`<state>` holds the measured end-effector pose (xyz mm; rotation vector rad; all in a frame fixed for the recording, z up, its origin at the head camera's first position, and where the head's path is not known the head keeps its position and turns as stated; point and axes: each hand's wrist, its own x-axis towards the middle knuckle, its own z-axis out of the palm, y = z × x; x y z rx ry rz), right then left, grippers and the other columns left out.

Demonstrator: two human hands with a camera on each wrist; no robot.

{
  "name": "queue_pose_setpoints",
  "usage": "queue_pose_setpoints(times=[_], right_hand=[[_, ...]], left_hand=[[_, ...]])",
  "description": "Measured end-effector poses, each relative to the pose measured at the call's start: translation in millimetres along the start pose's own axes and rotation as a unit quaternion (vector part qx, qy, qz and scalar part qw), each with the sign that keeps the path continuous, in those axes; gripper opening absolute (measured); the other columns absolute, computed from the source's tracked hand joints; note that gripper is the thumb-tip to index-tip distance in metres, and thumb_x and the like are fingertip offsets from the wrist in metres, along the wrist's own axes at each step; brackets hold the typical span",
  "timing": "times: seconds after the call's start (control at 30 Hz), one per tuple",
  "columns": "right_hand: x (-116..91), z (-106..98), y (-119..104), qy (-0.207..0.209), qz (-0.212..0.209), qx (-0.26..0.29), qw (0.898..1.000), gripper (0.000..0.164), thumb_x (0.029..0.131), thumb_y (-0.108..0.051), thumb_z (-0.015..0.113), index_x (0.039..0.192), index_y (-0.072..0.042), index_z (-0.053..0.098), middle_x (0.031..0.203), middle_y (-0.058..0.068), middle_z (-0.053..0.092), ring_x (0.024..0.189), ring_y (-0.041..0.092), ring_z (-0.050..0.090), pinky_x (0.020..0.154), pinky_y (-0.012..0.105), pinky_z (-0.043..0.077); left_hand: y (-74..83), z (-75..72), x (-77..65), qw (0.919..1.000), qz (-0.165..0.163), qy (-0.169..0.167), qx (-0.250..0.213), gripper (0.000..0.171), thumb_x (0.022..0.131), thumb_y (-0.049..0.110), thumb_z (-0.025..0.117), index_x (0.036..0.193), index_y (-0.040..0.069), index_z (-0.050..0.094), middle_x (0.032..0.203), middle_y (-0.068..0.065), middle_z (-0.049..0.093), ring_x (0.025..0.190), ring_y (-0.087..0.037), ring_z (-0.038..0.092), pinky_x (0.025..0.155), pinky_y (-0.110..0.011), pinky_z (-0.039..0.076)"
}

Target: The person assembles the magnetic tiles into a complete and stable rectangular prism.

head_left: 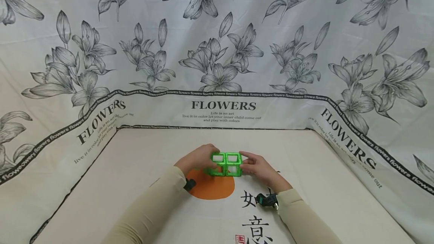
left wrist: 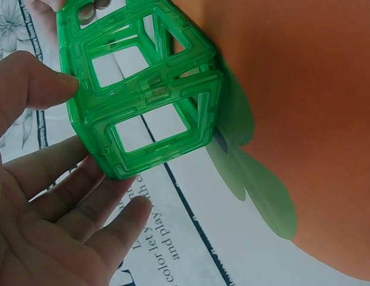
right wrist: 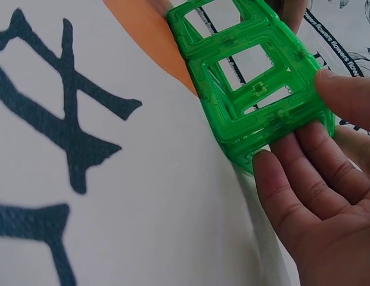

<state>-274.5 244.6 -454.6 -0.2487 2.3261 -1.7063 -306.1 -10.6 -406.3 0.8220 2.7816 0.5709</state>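
A green translucent block of magnetic tiles [head_left: 225, 165], built of open square frames joined into two cube-like halves side by side, stands between both hands. My left hand [head_left: 200, 158] grips its left end; in the left wrist view the thumb presses the upper edge and the fingers [left wrist: 83, 202] lie along the far side and below. On the right end, my right hand [head_left: 258, 166] holds the block between thumb and fingers, with the fingertips [right wrist: 268, 170] at its lower edge. In the right wrist view, part of the left hand shows behind the tiles.
The white cloth [head_left: 142, 199] under the hands bears a printed orange disc [head_left: 213, 187], black characters [head_left: 255, 232] and a red seal [head_left: 240, 239]. A flower-printed curtain [head_left: 223, 63] encloses the back and sides. Black devices sit on both wrists.
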Motion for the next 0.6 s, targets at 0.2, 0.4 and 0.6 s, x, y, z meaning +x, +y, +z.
queue_pose_setpoints(times=[0.2, 0.4, 0.6], right_hand=[[2.4, 0.8, 0.0, 0.004, 0.006, -0.001, 1.000, 0.064, 0.090, -0.013, 0.067, 0.148, -0.015, 0.040, 0.114, 0.016, 0.064, 0.092, 0.020, 0.065, 0.085, 0.035, 0.057], [1.9, -0.4, -0.8, 0.002, 0.000, -0.018, 1.000, 0.064, 0.091, -0.014, 0.066, 0.148, -0.014, 0.040, 0.117, 0.016, 0.064, 0.094, 0.021, 0.066, 0.086, 0.037, 0.056], [-4.2, -3.4, -6.6, 0.020, 0.002, -0.102, 0.995, 0.062, 0.090, -0.024, 0.068, 0.146, -0.019, 0.043, 0.118, 0.010, 0.066, 0.097, 0.018, 0.066, 0.086, 0.039, 0.056]], left_hand=[[-1.2, -0.7, -0.6, 1.0000, 0.000, 0.000, -0.002, 0.059, 0.078, 0.026, 0.073, 0.133, 0.007, 0.058, 0.129, -0.004, 0.059, 0.104, -0.016, 0.053, 0.098, -0.034, 0.047], [-3.1, -0.1, -0.5, 0.9999, -0.002, -0.005, -0.010, 0.060, 0.079, 0.026, 0.072, 0.134, 0.008, 0.057, 0.130, -0.004, 0.058, 0.106, -0.016, 0.054, 0.100, -0.034, 0.047], [-6.3, -0.1, -4.0, 0.9995, -0.014, -0.006, -0.029, 0.059, 0.081, 0.026, 0.070, 0.136, 0.010, 0.055, 0.135, -0.003, 0.056, 0.113, -0.018, 0.053, 0.102, -0.036, 0.046]])
